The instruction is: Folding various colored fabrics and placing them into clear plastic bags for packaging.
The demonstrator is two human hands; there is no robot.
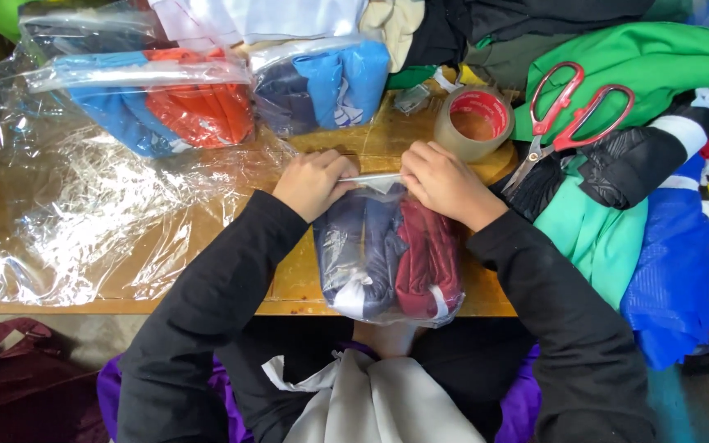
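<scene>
At table centre, the left hand (312, 184) and right hand (446, 184) are pinching shut the clothing bag's (389, 254) top flap; pressing evenly should be sealing it flat. Tape roll (475, 123) is waiting at one o'clock.

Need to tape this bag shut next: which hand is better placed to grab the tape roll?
Right hand, probably. It grips the bag's top edge right beside the tape roll; the left hand grips the far side, so it could hold the fold.

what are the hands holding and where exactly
Both the left hand and right hand pinch the open top edge of a clear bag of folded clothes, one at each side.
</scene>
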